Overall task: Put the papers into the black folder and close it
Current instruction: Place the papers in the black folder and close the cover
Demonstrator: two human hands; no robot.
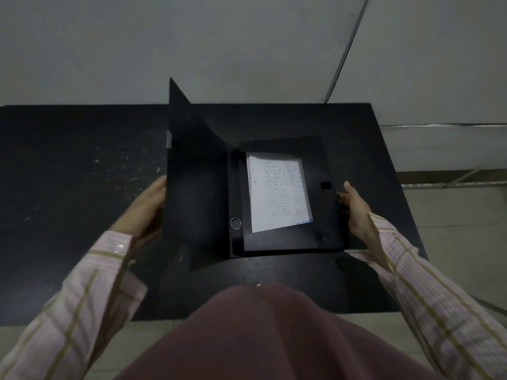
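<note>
The person's left hand (149, 208) grips the outer edge of the raised cover (196, 193) of the black folder (326, 215), its fingers curled behind the panel and out of sight, only the back of the hand and thumb side showing. The right hand (356, 212) is loosely open against the folder's right edge, thumb lifted and pointing up, fingers tucked under or beside the flap; whether they pinch it cannot be told. The folder lies open on the black table (82, 187), its cover standing nearly upright on the left. The papers (277, 190) rest inside the tray, slightly askew, framed by the inner flaps that overlap their margins. Their printed text is too blurred to read. A small metal ring (236, 223) sits on the spine near the bottom. Striped sleeves (439, 292) run out of the picture at both lower corners.
</note>
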